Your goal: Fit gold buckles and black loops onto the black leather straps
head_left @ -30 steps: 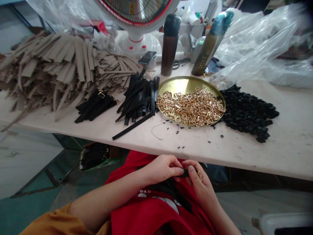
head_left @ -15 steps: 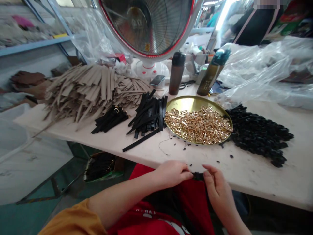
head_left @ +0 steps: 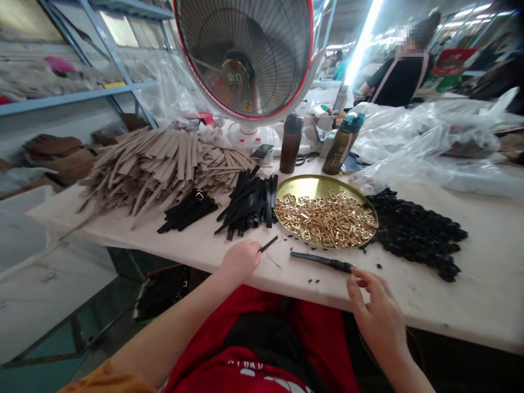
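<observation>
My left hand [head_left: 241, 261] is closed round a narrow black strap [head_left: 269, 244], whose free end sticks out toward the round tray. My right hand [head_left: 379, 303] pinches the near end of another black strap [head_left: 317, 261], which has a thicker, wrapped part close to my fingers. This strap points left, low over the table's front edge; whether it touches the table I cannot tell. Behind my hands a gold tray [head_left: 311, 183] holds a heap of small gold buckles [head_left: 327, 218]. Left of the tray lies a pile of loose black straps [head_left: 248, 204].
Black small loops [head_left: 417, 232] are heaped right of the tray. Straps with buckles [head_left: 188, 210] and many beige strips [head_left: 151, 164] lie left. A heater fan [head_left: 248, 60], two bottles [head_left: 291, 144] and plastic sheeting [head_left: 429, 142] stand behind. A person [head_left: 399, 71] is farther back.
My hands were close together on a small black piece at the table edge. They have moved apart, the left going left and forward. The loose strap lying before the black pile is gone from there.
</observation>
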A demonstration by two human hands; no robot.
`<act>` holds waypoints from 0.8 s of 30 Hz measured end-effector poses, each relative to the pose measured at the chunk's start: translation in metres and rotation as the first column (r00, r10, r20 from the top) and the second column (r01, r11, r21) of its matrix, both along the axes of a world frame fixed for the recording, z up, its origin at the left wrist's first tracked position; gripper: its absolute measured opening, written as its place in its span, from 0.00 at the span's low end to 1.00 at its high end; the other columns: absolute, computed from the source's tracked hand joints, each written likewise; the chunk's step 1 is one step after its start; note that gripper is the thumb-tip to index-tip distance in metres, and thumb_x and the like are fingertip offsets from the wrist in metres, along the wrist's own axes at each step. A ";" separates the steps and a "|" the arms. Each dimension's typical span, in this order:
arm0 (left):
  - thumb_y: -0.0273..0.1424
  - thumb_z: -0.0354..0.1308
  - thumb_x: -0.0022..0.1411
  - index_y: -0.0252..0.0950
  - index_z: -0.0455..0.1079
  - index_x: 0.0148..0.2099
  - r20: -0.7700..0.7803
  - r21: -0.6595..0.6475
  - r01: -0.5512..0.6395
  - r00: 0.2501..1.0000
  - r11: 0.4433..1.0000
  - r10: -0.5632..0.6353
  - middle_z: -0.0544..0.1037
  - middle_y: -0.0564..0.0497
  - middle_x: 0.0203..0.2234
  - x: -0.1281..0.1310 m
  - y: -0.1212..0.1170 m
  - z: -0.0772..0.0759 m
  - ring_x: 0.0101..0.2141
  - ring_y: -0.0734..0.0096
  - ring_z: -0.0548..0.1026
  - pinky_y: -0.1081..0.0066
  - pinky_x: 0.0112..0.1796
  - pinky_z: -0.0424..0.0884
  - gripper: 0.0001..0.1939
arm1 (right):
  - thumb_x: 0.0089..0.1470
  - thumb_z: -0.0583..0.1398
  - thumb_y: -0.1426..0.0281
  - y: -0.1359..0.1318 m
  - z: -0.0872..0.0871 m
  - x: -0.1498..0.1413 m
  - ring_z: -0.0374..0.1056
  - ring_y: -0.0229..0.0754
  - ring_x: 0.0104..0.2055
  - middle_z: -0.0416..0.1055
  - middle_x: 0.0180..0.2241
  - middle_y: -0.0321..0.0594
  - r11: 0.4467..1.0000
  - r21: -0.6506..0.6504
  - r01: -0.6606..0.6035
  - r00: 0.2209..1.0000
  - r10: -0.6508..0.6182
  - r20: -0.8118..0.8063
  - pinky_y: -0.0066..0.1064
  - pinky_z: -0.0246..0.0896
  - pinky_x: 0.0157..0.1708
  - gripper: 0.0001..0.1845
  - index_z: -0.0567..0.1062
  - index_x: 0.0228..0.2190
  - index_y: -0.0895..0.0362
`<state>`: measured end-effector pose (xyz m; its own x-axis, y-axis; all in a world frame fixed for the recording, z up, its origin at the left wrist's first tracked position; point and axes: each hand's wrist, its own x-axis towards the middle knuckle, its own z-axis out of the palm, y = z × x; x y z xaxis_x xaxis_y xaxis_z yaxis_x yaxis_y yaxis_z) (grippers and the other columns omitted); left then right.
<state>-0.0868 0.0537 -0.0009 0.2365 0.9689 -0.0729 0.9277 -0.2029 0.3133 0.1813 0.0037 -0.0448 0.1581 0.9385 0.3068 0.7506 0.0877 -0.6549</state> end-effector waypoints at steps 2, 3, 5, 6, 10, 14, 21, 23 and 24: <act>0.29 0.46 0.58 0.35 0.68 0.40 0.323 -0.211 0.109 0.946 0.971 -0.036 0.75 0.50 0.32 0.016 -0.022 0.011 0.33 0.72 0.71 0.75 0.34 0.66 0.12 | 0.51 0.52 0.57 -0.012 0.012 -0.013 0.63 0.43 0.30 0.67 0.30 0.41 0.984 -0.141 -0.104 0.956 0.060 -0.288 0.36 0.59 0.32 0.19 0.67 0.39 0.56; 0.31 0.46 0.58 0.35 0.68 0.40 0.500 -0.367 0.174 0.865 0.914 0.036 0.75 0.52 0.30 0.024 -0.032 0.016 0.29 0.74 0.71 0.77 0.29 0.66 0.12 | 0.52 0.51 0.57 -0.017 0.018 -0.020 0.62 0.40 0.28 0.66 0.27 0.38 0.966 -0.193 -0.174 0.890 0.071 -0.450 0.33 0.59 0.30 0.18 0.66 0.40 0.56; 0.32 0.50 0.55 0.33 0.69 0.39 0.676 -0.588 0.309 0.695 0.747 0.245 0.73 0.53 0.25 0.038 -0.051 0.023 0.23 0.78 0.68 0.79 0.23 0.62 0.11 | 0.52 0.52 0.58 -0.026 0.029 -0.030 0.59 0.36 0.24 0.62 0.23 0.33 0.926 -0.242 -0.290 0.714 0.041 -0.699 0.29 0.57 0.26 0.18 0.65 0.42 0.55; 0.32 0.52 0.53 0.32 0.69 0.38 0.692 -0.651 0.350 0.638 0.674 0.337 0.72 0.54 0.22 0.043 -0.059 0.025 0.21 0.80 0.66 0.80 0.21 0.61 0.11 | 0.52 0.53 0.59 -0.029 0.032 -0.034 0.57 0.34 0.22 0.60 0.22 0.31 0.912 -0.256 -0.321 0.637 0.008 -0.771 0.27 0.55 0.24 0.17 0.65 0.41 0.55; 0.29 0.55 0.50 0.31 0.70 0.36 0.690 -0.723 0.439 0.489 0.534 0.533 0.70 0.55 0.21 0.054 -0.075 0.023 0.19 0.83 0.65 0.82 0.19 0.59 0.10 | 0.49 0.58 0.62 -0.035 0.033 -0.036 0.52 0.31 0.20 0.59 0.20 0.29 0.892 -0.309 -0.331 0.508 -0.108 -0.855 0.23 0.49 0.20 0.15 0.67 0.38 0.55; 0.25 0.55 0.47 0.31 0.70 0.36 0.662 -0.742 0.499 0.443 0.447 0.604 0.71 0.55 0.22 0.054 -0.076 0.017 0.17 0.84 0.65 0.81 0.19 0.61 0.11 | 0.48 0.58 0.63 -0.029 0.023 -0.031 0.52 0.31 0.20 0.58 0.19 0.28 0.901 -0.318 -0.296 0.479 -0.148 -0.865 0.23 0.48 0.20 0.15 0.67 0.38 0.55; 0.24 0.55 0.46 0.31 0.69 0.34 0.614 -0.771 0.506 0.432 0.386 0.661 0.71 0.55 0.21 0.057 -0.062 0.010 0.17 0.84 0.66 0.81 0.18 0.60 0.10 | 0.47 0.58 0.63 -0.003 0.011 -0.023 0.53 0.31 0.20 0.59 0.19 0.28 0.920 -0.327 -0.214 0.491 -0.188 -0.851 0.23 0.49 0.19 0.14 0.69 0.36 0.55; 0.25 0.55 0.46 0.32 0.68 0.35 0.589 -0.780 0.520 0.427 0.347 0.686 0.71 0.55 0.22 0.055 -0.055 0.009 0.18 0.83 0.67 0.81 0.20 0.61 0.10 | 0.46 0.59 0.63 0.007 0.012 -0.013 0.52 0.31 0.19 0.59 0.19 0.29 0.946 -0.302 -0.120 0.520 -0.199 -0.831 0.23 0.48 0.19 0.13 0.69 0.35 0.55; 0.26 0.56 0.47 0.32 0.68 0.35 0.579 -0.783 0.526 0.425 0.331 0.696 0.72 0.54 0.22 0.054 -0.051 0.009 0.19 0.82 0.68 0.80 0.20 0.61 0.10 | 0.46 0.59 0.64 0.012 0.014 -0.006 0.52 0.30 0.19 0.58 0.19 0.28 0.958 -0.280 -0.053 0.539 -0.209 -0.816 0.23 0.48 0.18 0.13 0.70 0.35 0.55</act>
